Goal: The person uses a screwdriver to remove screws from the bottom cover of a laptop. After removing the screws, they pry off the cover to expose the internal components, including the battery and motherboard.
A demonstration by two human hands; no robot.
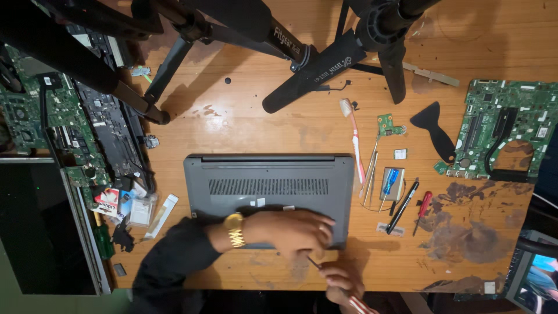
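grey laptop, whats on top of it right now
The left hand lies flat on the near edge of the grey laptop, a gold watch on its wrist. A vent grille and small stickers show. What lies under the hand is covered.

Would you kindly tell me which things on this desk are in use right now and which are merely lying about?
In use:
- grey laptop, underside up, under the left hand
- screwdriver, in the right hand, tip at the laptop's near edge

Lying about:
- toothbrush
- tweezers
- black pry tool
- green circuit board
- red-handled screwdriver
- tripod legs
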